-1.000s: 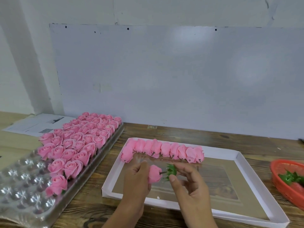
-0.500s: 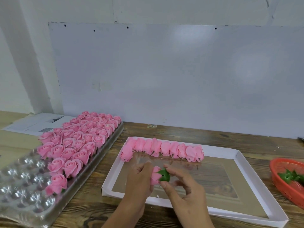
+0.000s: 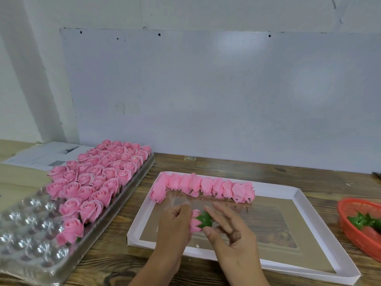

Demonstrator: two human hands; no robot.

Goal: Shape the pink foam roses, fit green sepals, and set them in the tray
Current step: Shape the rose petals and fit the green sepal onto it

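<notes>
Both hands meet low in the middle, over the near part of the white box lid (image 3: 296, 195). The left hand (image 3: 175, 226) curls round a pink rose (image 3: 194, 222), gripping the bloom so only its base end peeks out to the right. Right against that base sits the green sepal (image 3: 204, 219), pinched between thumb and fingertips of the right hand (image 3: 231, 230). Rose and sepal touch, held just above the lid's clear window. Along the lid's far edge lies a row of roses (image 3: 206, 186) on their sides. To the left, the clear plastic tray (image 3: 26, 234) on the table (image 3: 206, 164) holds many upright roses (image 3: 99, 174), its near cups bare. Far right, a red basket (image 3: 350, 228) holds more sepals (image 3: 362, 220).
</notes>
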